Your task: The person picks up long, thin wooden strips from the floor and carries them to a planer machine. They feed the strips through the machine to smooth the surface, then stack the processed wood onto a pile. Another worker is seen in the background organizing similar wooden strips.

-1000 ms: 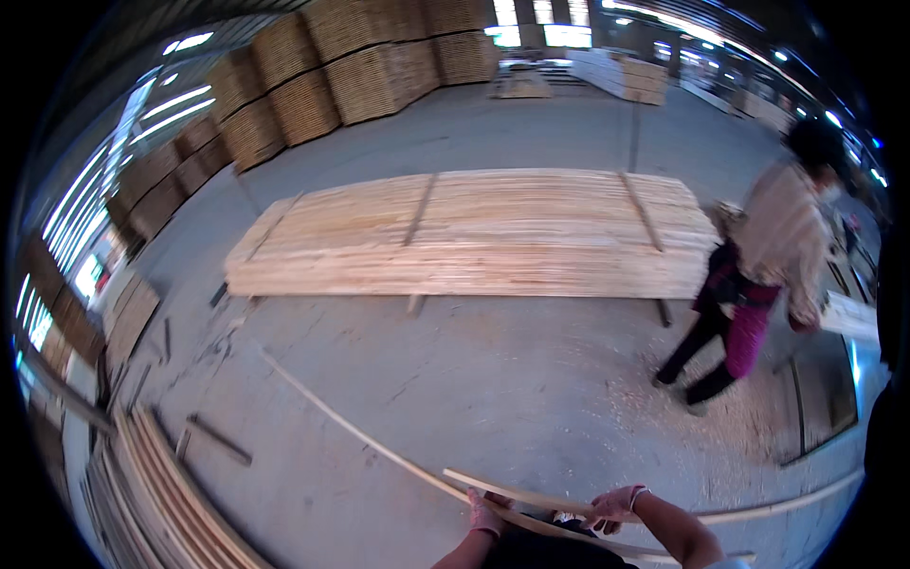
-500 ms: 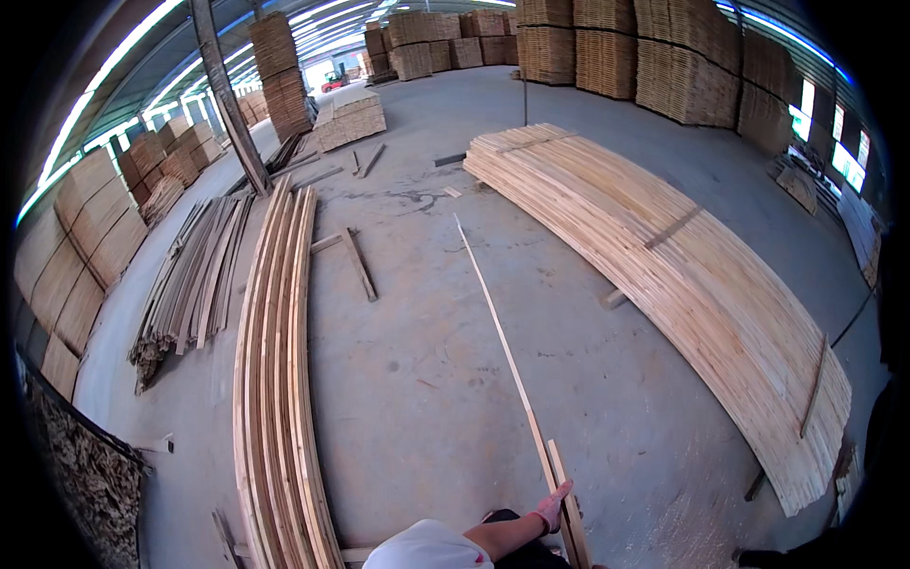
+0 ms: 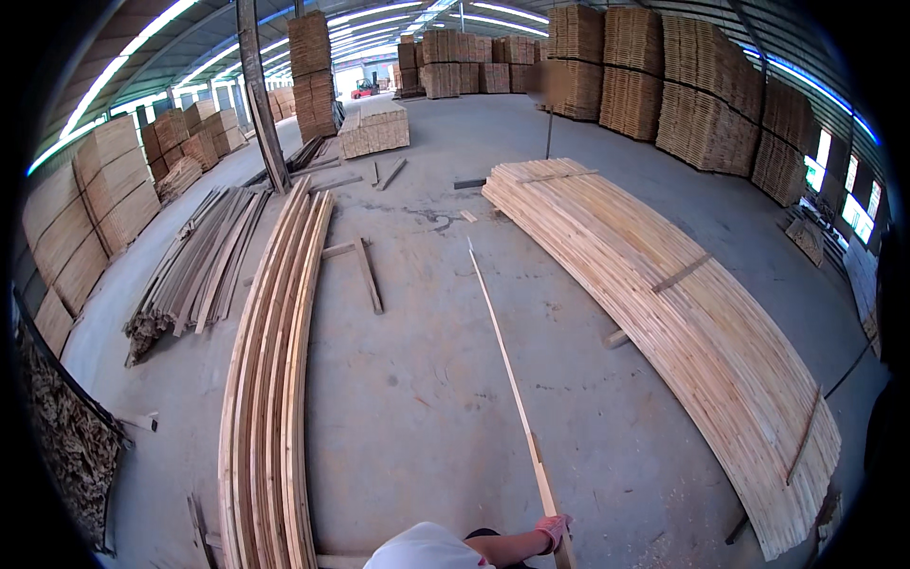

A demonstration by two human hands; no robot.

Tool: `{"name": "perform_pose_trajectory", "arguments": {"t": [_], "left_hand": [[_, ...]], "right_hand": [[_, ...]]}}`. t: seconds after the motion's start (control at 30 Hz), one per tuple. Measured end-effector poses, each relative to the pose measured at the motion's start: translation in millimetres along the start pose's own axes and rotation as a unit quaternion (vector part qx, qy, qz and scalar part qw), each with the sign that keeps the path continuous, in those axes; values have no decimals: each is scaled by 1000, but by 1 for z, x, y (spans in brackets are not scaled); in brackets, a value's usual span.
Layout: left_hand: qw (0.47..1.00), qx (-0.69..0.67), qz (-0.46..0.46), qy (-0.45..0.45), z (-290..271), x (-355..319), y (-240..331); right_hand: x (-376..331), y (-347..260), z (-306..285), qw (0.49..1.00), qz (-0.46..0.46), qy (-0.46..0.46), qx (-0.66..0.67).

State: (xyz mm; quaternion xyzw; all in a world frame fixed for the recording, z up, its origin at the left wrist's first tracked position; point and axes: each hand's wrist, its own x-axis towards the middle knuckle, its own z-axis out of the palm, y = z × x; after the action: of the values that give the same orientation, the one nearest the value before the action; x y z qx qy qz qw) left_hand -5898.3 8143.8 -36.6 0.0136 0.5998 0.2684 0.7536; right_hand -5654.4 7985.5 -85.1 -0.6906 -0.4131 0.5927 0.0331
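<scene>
Your L hand (image 3: 550, 533) is closed round the near part of a long, thin wood strip (image 3: 510, 372), at the bottom edge of the view; your R hand is out of frame, so can't tell its state. The strip runs fwd from your grip, out over the grey concrete floor (image 3: 408, 408). Just fwd of the hand there seems to be a 2nd, shorter piece (image 3: 543, 474) lying alongside, but the overlap's hard to read at this angle. Your white sleeve (image 3: 428, 548) shows low down, L of the forearm. To the L, a row of long boards (image 3: 268, 379) lies side by side, w/ a dark wood bar (image 3: 369, 275) near it & a heap of thin greyish slats (image 3: 204, 266) farther L. To the R, a big, low stack of pale boards (image 3: 664, 322) w/ crosswise battens (image 3: 682, 272) on top. In bkgd: tall timber stacks (image 3: 701, 85), a post (image 3: 261, 95) & a small red vehicle (image 3: 364, 90).
</scene>
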Motion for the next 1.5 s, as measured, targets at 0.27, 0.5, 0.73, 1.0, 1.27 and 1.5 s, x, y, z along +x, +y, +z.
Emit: {"name": "perform_pose_trajectory", "arguments": {"t": [0.27, 0.5, 0.73, 1.0, 1.27, 1.5], "left_hand": [[995, -58, 41, -70, -27, 11, 10], [994, 3, -20, -109, 1, 16, 44], [971, 50, 223, -74, -15, -1, 162], [915, 119, 374, -95, 98, -80, 181], [872, 88, 472, -94, 170, -133, 183], [830, -32, 548, -104, 185, -198, 181]], "right_hand": [[-57, -52, -9, 999, 14, 33, -19], [-165, 3, 16, 993, 73, 97, -6], [-175, -96, 25, 986, -42, 151, -61], [-140, -139, 33, 952, -110, 280, -61], [-111, -114, -67, 919, -206, 331, -56], [-131, -90, -147, 855, -280, 433, -61]]}}
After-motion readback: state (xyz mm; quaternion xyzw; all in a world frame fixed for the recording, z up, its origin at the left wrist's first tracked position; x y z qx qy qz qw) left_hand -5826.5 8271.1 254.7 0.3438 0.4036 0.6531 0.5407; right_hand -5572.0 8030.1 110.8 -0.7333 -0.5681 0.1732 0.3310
